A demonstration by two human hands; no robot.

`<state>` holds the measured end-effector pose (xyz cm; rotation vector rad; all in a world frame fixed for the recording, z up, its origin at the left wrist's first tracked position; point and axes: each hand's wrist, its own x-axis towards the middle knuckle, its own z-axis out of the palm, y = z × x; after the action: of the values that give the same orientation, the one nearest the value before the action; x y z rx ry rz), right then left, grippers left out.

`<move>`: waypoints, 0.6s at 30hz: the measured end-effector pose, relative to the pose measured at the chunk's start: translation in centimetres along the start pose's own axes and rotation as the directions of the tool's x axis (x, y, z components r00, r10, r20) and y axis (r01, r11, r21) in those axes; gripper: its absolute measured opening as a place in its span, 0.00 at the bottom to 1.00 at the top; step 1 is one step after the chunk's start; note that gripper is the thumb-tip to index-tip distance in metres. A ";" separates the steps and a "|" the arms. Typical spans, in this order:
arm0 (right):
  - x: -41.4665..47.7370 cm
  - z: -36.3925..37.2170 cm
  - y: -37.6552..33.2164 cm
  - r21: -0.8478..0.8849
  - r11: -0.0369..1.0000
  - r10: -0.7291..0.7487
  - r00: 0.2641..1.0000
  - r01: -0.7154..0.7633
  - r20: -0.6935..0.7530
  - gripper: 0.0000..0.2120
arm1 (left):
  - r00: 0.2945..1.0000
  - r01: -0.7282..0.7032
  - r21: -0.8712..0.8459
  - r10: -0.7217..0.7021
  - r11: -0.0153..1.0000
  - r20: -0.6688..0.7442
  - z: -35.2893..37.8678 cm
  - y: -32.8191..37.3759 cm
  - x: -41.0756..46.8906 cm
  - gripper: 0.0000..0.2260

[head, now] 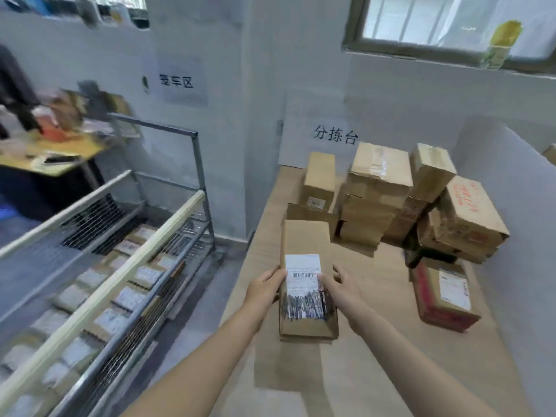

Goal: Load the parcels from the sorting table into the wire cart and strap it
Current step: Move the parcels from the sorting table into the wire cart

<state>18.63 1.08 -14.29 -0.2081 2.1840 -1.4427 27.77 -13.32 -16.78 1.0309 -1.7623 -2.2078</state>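
Head view — both hands are gripping a tall labelled parcel at lower centre of the sorting table: left hand and right hand fingers are clamping its sides — wire cart is sitting lower left.

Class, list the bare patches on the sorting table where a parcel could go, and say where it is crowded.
Bare: the near end of the sorting table, this side of the labelled parcel gripped by left hand and right hand; also the strip between that parcel and the red-sided box. Crowded: the far end, with stacked boxes.
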 end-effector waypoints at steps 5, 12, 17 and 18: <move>-1.1 13.6 -3.9 -0.017 0.996 -0.082 0.964 0.090 0.254 0.17 | 0.962 -0.041 -0.074 0.019 0.996 -0.272 -14.1 0.5 -3.6 0.14; -3.4 28.1 -6.7 -0.087 0.984 -0.095 0.874 0.154 0.476 0.17 | 0.871 -0.062 -0.236 -0.063 0.970 -0.488 -27.3 -1.0 -8.5 0.07; -2.2 36.0 -8.2 -0.129 0.979 -0.052 0.812 0.156 0.582 0.18 | 0.802 -0.066 -0.226 -0.083 0.972 -0.591 -33.9 -1.4 -8.0 0.16; -1.7 37.5 -8.5 -0.131 0.979 -0.049 0.800 0.158 0.598 0.19 | 0.795 -0.056 -0.226 -0.093 0.973 -0.599 -35.1 -1.2 -7.6 0.15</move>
<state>37.27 -32.41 -17.58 -0.7500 1.7822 -1.0402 54.22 -37.60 -17.55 1.4826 -1.1761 -1.7356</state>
